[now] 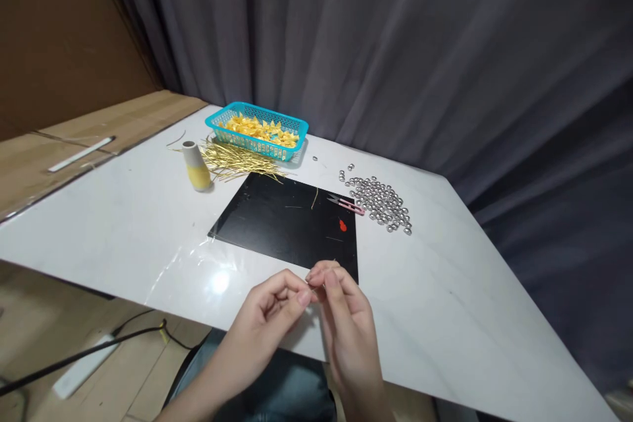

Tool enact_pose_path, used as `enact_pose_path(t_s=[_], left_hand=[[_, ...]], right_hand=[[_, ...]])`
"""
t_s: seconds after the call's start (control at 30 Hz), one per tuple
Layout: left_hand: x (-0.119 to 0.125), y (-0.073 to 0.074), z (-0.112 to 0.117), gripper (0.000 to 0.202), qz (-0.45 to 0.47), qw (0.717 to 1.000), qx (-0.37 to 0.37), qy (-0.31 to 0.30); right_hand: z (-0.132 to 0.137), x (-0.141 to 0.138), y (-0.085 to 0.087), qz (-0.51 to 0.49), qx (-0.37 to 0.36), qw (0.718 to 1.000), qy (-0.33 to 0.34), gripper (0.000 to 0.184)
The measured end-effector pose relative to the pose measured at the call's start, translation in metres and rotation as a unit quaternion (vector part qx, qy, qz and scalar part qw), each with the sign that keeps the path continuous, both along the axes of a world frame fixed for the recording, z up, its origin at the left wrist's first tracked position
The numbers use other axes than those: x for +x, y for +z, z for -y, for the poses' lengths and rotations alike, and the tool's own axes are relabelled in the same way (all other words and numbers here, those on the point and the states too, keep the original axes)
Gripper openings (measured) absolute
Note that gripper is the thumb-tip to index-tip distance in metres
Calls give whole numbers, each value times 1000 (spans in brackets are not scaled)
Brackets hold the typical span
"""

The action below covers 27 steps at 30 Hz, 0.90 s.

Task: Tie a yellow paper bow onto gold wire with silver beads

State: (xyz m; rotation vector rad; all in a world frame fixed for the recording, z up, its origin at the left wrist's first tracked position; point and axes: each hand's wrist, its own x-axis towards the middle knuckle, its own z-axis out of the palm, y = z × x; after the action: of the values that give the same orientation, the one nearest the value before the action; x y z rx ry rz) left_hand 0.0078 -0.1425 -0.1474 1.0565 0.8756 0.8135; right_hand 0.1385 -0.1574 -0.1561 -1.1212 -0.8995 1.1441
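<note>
Looks like a small makeshift craft workstation, prob. in a spare room: white marble-look table w/ black mat, basket of yellow bits, gold wires, thread cone, silver beads & snips set out on top. Grey curtain hangs behind, cardboard at upper left, power strip on wood-look floor lower left.

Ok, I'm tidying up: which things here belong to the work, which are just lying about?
Likely work: left hand, right hand, thin gold wire they pinch, gold wire bundle, yellow foil pieces, teal plastic basket, silver beads, pink-handled metal snips.
Likely lying about: white plastic power strip on the floor.
</note>
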Motion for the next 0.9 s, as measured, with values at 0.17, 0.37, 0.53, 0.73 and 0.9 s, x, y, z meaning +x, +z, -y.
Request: enact_pose_path(t_s=[0.17,0.37,0.53,0.73,0.9], left_hand=[[-4,-1,-1,37,-72,996,36,26],[-8,-8,-4,41,-115,992,42,29],[-13,-14,-5,42,-130,990,46,32],[-22,-12,-8,41,-141,988,53,29],[-19,-5,-9,37,-162,982,84,-38]], right_hand=[[-1,9,-2,-3,-5,999,-33,27],[-6,24,9,-6,3,996,-94,25],[-8,40,14,2,23,989,-149,24],[2,61,19,175,38,974,-139,17],[7,49,24,345,46,913,211,29]])
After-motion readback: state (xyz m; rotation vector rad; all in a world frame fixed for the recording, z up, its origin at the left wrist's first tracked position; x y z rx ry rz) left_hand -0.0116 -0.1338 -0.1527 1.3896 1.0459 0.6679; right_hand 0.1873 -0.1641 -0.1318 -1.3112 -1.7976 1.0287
